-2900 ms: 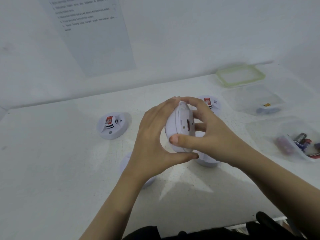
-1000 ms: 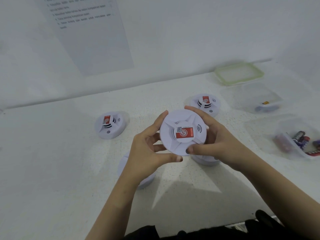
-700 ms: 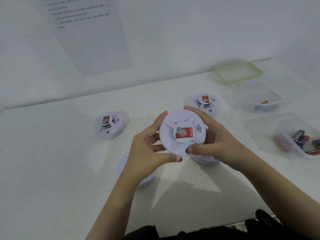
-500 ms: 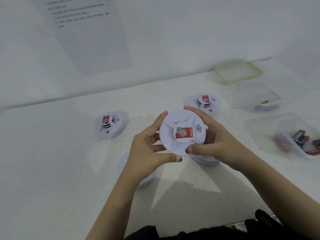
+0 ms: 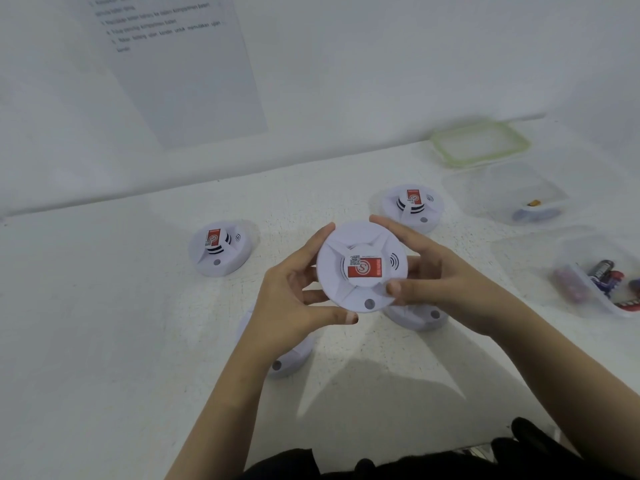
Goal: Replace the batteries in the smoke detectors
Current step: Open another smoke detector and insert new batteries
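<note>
Centrally, a white round smoke detector (image 5: 362,266) is held above the table (image 5: 104,341), its face turned up toward the camera. Its raised middle carries a red and white sticker with a QR code and a circled S; the small print is too fine to read. A sound-wave mark sits right of the sticker and a grey button at the lower rim. The left hand (image 5: 294,303) grips the detector's left edge, thumb curled under the lower rim, while the right hand (image 5: 440,282) grips the right edge, thumb pressed on the face near the button. Four more detectors lie on the table: one (image 5: 220,249) to the left, one (image 5: 412,206) beyond the right hand, both with the same red sticker, and two partly hidden below the hands (image 5: 287,358) (image 5: 419,315). At the right stand a green-rimmed lid (image 5: 479,142), a clear box (image 5: 519,195) and a second box holding batteries (image 5: 602,275). A printed sheet (image 5: 187,74) hangs on the wall, its lines too blurred to read.
</note>
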Demonstrator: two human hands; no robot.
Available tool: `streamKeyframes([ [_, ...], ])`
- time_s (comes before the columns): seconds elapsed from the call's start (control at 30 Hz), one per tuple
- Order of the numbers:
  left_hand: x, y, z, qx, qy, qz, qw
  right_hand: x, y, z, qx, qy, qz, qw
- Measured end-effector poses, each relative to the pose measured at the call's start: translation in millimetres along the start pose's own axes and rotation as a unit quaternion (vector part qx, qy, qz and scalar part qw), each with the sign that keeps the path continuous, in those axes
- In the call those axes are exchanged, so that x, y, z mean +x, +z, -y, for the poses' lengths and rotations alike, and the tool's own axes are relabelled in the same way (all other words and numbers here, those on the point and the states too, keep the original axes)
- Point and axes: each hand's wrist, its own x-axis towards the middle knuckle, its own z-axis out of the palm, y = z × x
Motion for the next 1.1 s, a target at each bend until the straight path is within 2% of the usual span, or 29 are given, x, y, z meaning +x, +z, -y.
streamKeyframes([
  [0.37,1,-3,4,-0.022,-0.024,0.019,0.999,0,-1,-2,-0.004,0.012,-0.027,1.0],
  [1.1,2,-14,9,-0.027,-0.052,0.035,0.998,3,-2,-3,0.01,0.03,-0.006,0.999],
])
